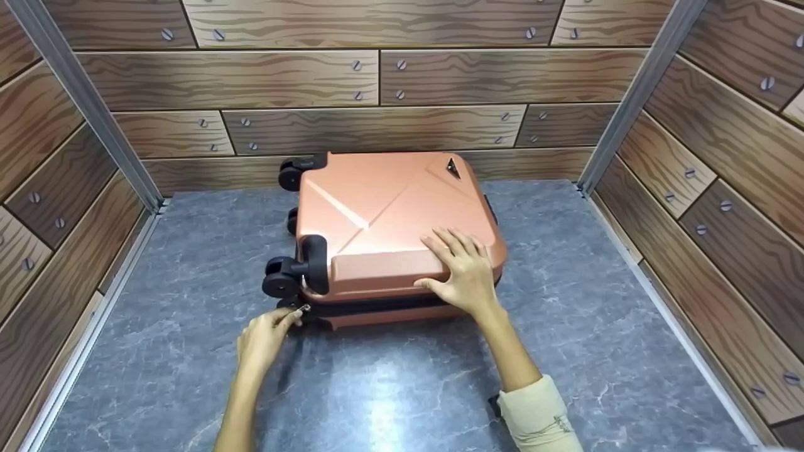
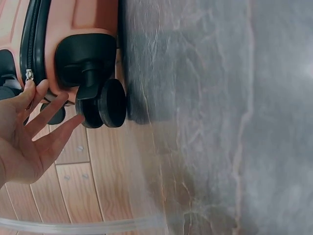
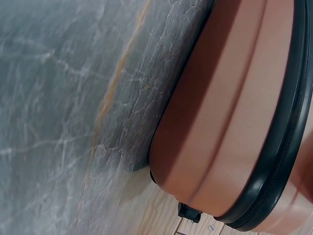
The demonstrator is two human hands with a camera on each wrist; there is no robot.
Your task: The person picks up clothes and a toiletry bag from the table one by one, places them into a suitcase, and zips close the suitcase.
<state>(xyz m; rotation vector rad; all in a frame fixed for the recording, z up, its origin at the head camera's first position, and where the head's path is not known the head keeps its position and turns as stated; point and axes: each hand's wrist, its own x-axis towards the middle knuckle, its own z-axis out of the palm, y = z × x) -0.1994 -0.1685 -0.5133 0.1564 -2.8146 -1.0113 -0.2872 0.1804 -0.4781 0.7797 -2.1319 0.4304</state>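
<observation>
An orange-pink hard-shell suitcase (image 1: 389,213) lies flat on the floor, its black wheels (image 1: 281,276) pointing left. Along its near side runs a black zipper (image 1: 383,306). My left hand (image 1: 264,336) pinches the metal zipper pull (image 2: 29,74) between thumb and forefinger at the near left corner, beside a wheel; the left wrist view shows the other fingers spread. My right hand (image 1: 468,276) rests with fingers spread on the suitcase's top near its right front edge. In the right wrist view the hand is out of sight; the zipper band and shell show there.
Grey marble-patterned floor (image 1: 389,389) surrounds the suitcase. Wood-plank-patterned walls (image 1: 301,78) stand behind and on both sides, with metal corner posts (image 1: 641,94). The suitcase's far side lies close to the back wall.
</observation>
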